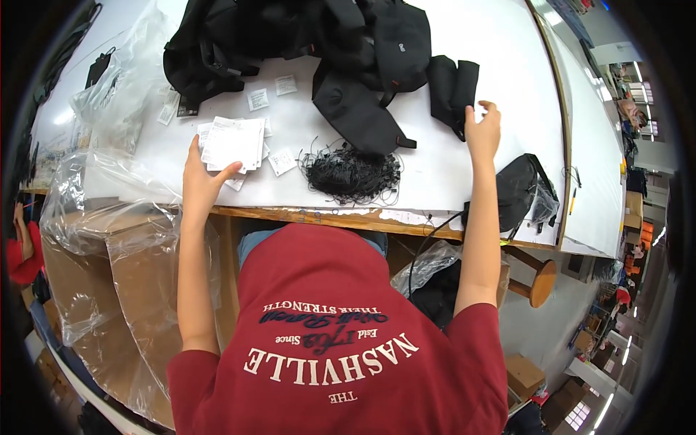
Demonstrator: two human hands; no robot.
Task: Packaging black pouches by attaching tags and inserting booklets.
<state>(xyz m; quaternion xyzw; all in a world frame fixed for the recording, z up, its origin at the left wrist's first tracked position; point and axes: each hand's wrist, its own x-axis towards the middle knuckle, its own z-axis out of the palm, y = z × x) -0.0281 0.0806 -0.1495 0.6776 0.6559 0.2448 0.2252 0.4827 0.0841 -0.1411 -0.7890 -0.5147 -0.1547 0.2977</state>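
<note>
My left hand rests at the lower left corner of a stack of white printed cards, thumb and index finger spread along its edges. Loose small white packets lie around the stack. My right hand is raised at the right, thumb and index finger apart, beside the lower right edge of a folded black fabric pouch. Whether the thumb touches the pouch I cannot tell. Between my hands lies a tangled heap of thin black strings, with a black fabric bag just beyond it.
More black bags are piled at the far side of the white table. Clear plastic sheeting and cardboard boxes stand at the left. A black bag sits near my right forearm, above a wooden stool.
</note>
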